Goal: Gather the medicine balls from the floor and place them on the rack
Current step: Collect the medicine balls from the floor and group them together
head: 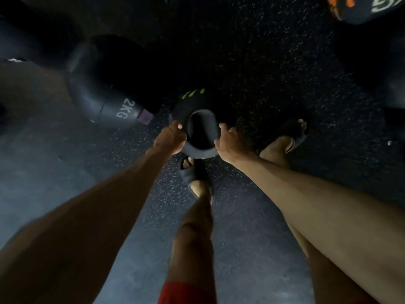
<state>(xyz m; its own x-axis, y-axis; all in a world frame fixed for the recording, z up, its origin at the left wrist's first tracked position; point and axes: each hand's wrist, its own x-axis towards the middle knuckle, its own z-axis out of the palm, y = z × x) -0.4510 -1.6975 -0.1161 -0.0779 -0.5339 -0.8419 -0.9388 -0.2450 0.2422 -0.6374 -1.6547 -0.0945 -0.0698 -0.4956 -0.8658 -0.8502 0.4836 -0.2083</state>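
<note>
A small black medicine ball (198, 126) with green marks sits low over the speckled floor, just in front of my feet. My left hand (169, 138) grips its left side, fingers curled over the top edge. My right hand (228, 142) grips its right side in the same way. A larger black ball marked 2KG (109, 84) with a purple patch lies to the left. Another black ball with orange marks (363, 7) shows at the top right corner. The rack is out of view.
Dark speckled rubber floor (252, 62) stretches ahead. My feet in dark slides stand under the ball (195, 174) and to its right (291, 134). A dark rounded shape (392, 73) sits at the right edge.
</note>
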